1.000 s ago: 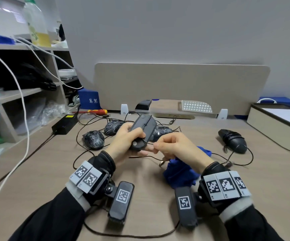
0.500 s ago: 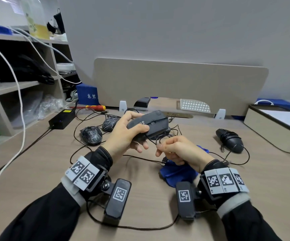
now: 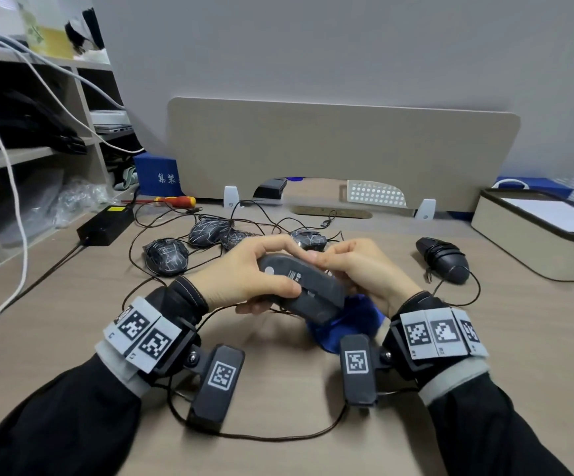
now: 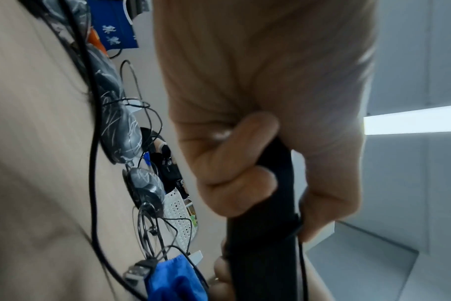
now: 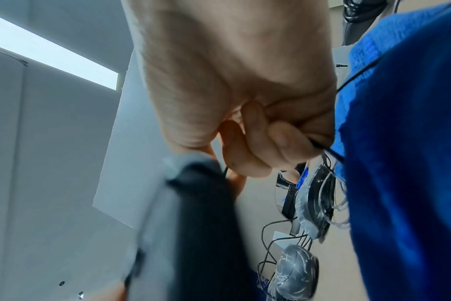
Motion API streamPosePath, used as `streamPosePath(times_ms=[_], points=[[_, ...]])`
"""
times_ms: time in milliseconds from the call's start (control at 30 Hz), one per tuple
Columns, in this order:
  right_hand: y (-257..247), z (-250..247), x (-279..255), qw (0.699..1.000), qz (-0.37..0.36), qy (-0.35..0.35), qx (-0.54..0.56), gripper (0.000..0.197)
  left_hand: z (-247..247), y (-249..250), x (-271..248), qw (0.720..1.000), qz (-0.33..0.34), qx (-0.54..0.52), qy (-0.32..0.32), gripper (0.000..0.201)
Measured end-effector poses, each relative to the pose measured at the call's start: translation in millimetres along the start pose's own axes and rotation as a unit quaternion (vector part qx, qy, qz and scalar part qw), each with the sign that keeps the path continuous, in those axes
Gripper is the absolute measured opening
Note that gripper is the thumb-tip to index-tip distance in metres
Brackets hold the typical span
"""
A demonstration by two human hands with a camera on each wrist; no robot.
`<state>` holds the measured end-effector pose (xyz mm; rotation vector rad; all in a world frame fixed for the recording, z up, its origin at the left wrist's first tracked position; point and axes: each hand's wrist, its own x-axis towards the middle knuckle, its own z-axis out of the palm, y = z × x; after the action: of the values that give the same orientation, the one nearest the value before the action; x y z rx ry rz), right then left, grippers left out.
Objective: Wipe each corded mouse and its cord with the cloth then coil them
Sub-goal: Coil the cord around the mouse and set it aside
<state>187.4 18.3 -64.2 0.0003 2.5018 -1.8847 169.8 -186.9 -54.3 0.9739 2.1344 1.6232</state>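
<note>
Our left hand (image 3: 244,276) grips the grey mouse (image 3: 304,286) w/ underside up, above the desk (image 3: 72,304) — our right hand (image 3: 357,269) pinches its cord (image 5: 330,152). Blue cloth (image 3: 347,324) lies just below.

White Chinese characters, the first two reading 集装, are printed on a blue box (image 3: 156,176) standing at the back left of the worktop (image 3: 72,304). The underside of the held grey mouse (image 3: 304,290) carries small printed lettering, too blurred to read.
</note>
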Motion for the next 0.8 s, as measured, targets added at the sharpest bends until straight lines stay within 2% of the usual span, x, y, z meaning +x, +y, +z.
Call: streamPosePath(times_ms=[67,233,333,400,500,700,800], points=[[-4,-1,-2,1.0,-0.019,0.013,0.006,0.038,2,0,1,0.998,-0.006,0.063,-0.013,0.03],[-10,1,-5,0.995,-0.075,0.058,0.023,0.031,3,-8,7,0.992,-0.043,0.111,0.045,0.027],[-19,1,-9,0.989,-0.103,0.035,0.102,0.026,1,-17,11,0.987,-0.068,0.121,0.084,0.026],[-21,4,-11,0.985,-0.111,-0.005,0.132,0.024,2,-21,15,0.984,-0.072,0.103,0.13,0.024],[-20,16,-13,0.989,-0.114,-0.037,0.081,0.018,-1,-23,19,0.974,-0.076,0.048,0.209,0.025],[-15,26,-10,0.995,-0.05,-0.049,0.07,0.012,-2,-22,20,0.956,-0.071,-0.026,0.283,0.025],[-10,29,-12,0.992,-0.048,-0.117,0.01,0.021,-5,-19,21,0.94,-0.079,-0.091,0.319,0.022]])
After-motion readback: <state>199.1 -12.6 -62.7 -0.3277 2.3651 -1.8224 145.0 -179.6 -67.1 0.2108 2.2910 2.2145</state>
